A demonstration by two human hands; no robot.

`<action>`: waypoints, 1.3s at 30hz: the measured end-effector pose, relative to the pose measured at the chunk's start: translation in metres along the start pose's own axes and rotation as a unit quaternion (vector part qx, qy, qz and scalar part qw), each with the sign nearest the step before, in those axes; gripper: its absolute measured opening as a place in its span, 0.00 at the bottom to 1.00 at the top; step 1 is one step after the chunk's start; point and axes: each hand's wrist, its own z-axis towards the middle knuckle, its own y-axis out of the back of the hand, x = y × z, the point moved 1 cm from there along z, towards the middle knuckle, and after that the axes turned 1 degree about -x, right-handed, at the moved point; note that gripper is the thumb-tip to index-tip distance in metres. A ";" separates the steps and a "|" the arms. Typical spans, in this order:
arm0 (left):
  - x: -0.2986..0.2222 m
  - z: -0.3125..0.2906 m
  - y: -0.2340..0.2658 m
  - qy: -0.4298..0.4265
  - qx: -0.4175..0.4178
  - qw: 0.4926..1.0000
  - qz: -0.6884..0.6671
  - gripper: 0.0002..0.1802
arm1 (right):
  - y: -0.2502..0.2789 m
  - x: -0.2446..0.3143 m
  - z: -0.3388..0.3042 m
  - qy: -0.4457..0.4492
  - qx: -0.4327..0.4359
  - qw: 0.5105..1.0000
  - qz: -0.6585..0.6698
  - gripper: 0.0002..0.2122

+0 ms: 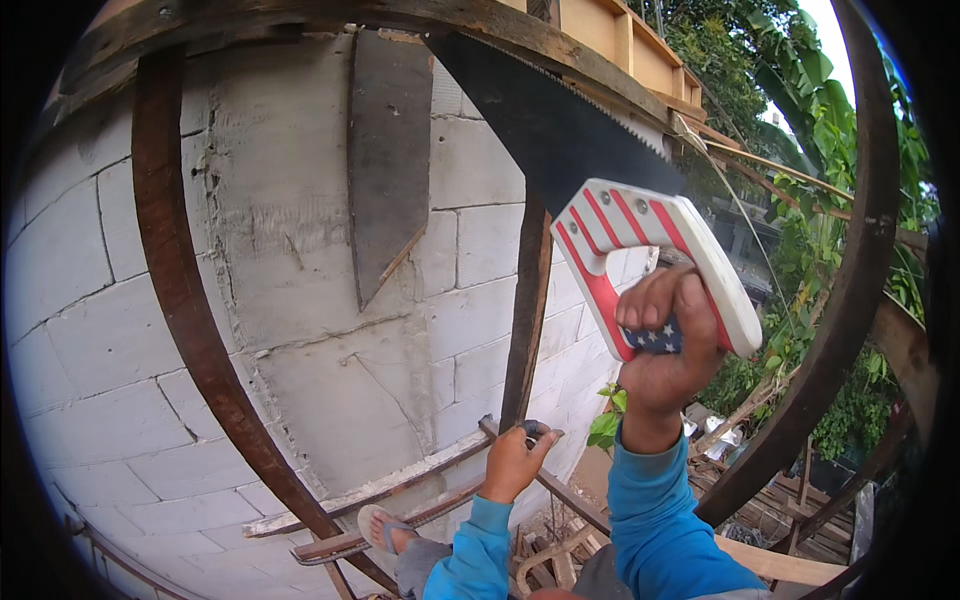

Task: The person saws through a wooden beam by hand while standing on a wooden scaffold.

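Pale block wall (480, 250) stands behind dark wooden posts (185, 240). The right grip (665, 330) is wrapped around the striped red-and-white handle (630, 212) of a handsaw (575, 135), which is raised near the upper beam (300, 12). The left grip (513, 462) is curled near the foot of the middle post (530, 310); I cannot tell what it holds.

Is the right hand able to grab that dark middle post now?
Probably not: the right hand is holding the saw by its handle, so it isn't free for the middle post.
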 end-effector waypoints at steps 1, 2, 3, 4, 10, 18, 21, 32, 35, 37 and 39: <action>0.001 0.000 0.003 0.000 0.008 1.000 0.010 0.13 | -0.010 -0.006 0.011 0.035 0.020 0.997 -0.063 0.10; 0.003 0.003 0.006 -0.002 0.010 1.000 0.019 0.13 | -0.022 -0.013 0.023 0.075 0.038 0.989 -0.121 0.09; 0.011 0.002 0.005 -0.001 -0.012 1.000 0.013 0.14 | -0.022 -0.015 0.027 0.084 0.049 0.987 -0.125 0.09; 0.012 0.002 0.002 0.005 -0.015 1.000 0.006 0.14 | -0.014 -0.007 0.022 0.058 0.047 0.993 -0.095 0.10; 0.007 0.004 -0.009 -0.012 -0.012 1.000 -0.003 0.13 | 0.026 0.028 -0.014 0.021 0.020 1.000 -0.006 0.12; 0.018 0.011 0.007 -0.010 -0.041 0.999 0.023 0.13 | 0.012 0.040 0.005 -0.014 0.042 0.999 0.019 0.12; -0.002 0.004 -0.001 -0.028 -0.018 0.999 0.035 0.13 | 0.032 0.045 -0.016 0.004 -0.002 1.000 -0.014 0.13; 0.010 0.008 -0.006 -0.021 -0.012 0.999 0.025 0.13 | 0.035 0.055 -0.008 -0.016 0.025 0.999 0.024 0.13; 0.015 0.007 -0.007 -0.013 -0.001 0.999 0.041 0.13 | 0.011 0.010 0.010 -0.026 -0.004 0.999 0.035 0.12; 0.019 0.003 -0.008 -0.021 -0.005 0.999 0.042 0.13 | -0.003 -0.015 0.037 0.090 0.037 0.985 -0.140 0.10; 0.025 0.007 0.002 0.014 -0.020 0.999 0.036 0.13 | -0.020 -0.010 0.041 0.104 0.046 0.981 -0.158 0.10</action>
